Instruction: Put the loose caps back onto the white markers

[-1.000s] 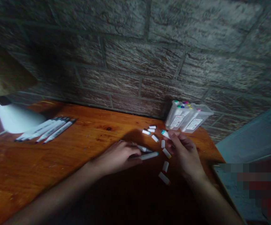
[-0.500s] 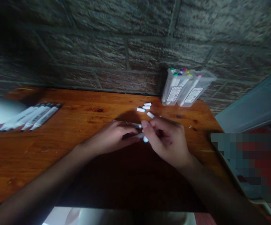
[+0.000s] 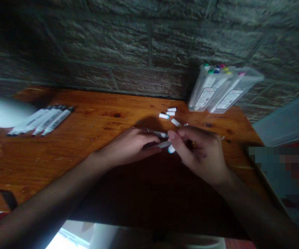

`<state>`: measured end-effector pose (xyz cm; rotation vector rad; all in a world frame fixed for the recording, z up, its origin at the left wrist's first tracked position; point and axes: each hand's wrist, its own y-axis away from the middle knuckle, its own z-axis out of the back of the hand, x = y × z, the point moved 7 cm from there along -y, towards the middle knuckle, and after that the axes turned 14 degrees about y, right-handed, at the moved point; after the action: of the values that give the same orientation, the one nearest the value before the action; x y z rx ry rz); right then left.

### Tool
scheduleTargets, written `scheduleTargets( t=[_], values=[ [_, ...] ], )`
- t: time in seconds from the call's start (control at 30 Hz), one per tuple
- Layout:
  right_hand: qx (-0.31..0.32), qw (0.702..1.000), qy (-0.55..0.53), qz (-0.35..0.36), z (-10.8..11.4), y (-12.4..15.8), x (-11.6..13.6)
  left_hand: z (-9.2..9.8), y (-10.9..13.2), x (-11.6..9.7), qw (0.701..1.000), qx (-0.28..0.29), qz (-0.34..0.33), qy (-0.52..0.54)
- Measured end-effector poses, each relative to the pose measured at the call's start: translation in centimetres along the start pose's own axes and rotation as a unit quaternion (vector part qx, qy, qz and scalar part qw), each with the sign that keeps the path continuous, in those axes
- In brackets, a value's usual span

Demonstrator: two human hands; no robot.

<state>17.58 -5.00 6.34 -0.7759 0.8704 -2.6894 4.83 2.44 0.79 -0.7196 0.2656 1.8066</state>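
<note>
Head view. Found left hand [image 3: 131, 147] closed round a marker [image 3: 162, 144] at mid table [image 3: 87, 114]. Found right hand [image 3: 203, 155] pinching a teal-tipped cap [image 3: 171, 149] against the marker's end; seating not confirmed. Judged part done: row of markers [image 3: 42, 121] laid near left edge, loose caps [image 3: 170, 113] left by back edge beside cases [image 3: 216, 91]. Against one second ago: cap brought down from raised fingers to marker.

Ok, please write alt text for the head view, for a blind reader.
Over a wooden table, the left hand holds a white marker and the right hand holds a blue-tipped cap at its end. Loose caps lie behind, a row of markers far left, two clear marker cases by the brick wall.
</note>
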Motion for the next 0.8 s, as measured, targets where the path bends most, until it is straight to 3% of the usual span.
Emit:
scheduleTargets(
  t=[0.27,0.5,0.8],
  values=[
    [-0.018,0.999,-0.038,-0.006,-0.2,0.1,0.0,0.3,0.0,-0.4,0.999,-0.034,-0.026,0.006],
    [-0.038,0.998,-0.037,-0.016,0.8,0.3,0.5,-0.4,-0.1,-0.2,1.0,-0.01,-0.004,-0.003],
    [-0.043,0.999,-0.013,-0.023,0.9,-0.2,-1.0,-0.4,0.2,0.2,1.0,0.006,0.024,-0.017]
  ],
)
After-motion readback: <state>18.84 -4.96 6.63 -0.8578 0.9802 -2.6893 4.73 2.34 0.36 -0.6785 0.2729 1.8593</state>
